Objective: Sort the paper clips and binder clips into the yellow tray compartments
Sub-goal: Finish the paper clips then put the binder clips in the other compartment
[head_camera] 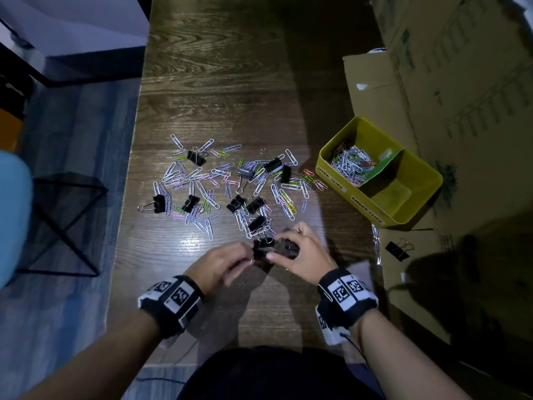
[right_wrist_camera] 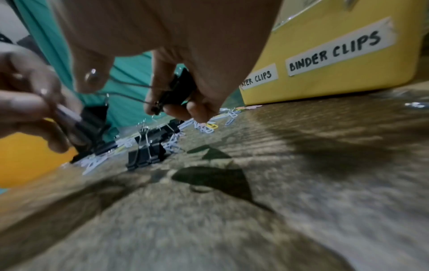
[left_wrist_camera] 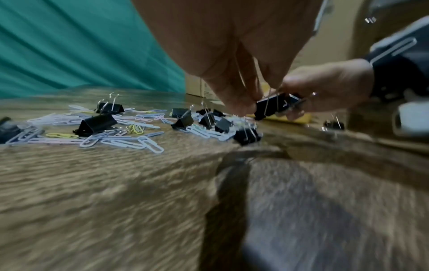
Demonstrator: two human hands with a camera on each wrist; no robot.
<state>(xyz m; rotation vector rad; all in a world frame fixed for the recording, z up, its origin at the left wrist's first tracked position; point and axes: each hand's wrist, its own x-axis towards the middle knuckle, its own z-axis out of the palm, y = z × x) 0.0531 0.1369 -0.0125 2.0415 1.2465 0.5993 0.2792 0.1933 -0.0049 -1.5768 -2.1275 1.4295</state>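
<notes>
Left hand (head_camera: pixel 223 262) at 7 o'clock is pinching a binder clip (left_wrist_camera: pixel 274 106) by its wire handle, and the right hand (head_camera: pixel 300 249) has curled round another (right_wrist_camera: pixel 178 89). They're light, stiff, springy, so grab the body. Tray (head_camera: pixel 427 177) sits at 2 o'clock on the tabletop (head_camera: pixel 230 82).

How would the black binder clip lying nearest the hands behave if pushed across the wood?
The black binder clip lies on a flat face, so it would probably slide rather than roll. Its wire handles stick up and might snag the loose paper clips beside it. It looks rigid, so it should not deform.
</notes>
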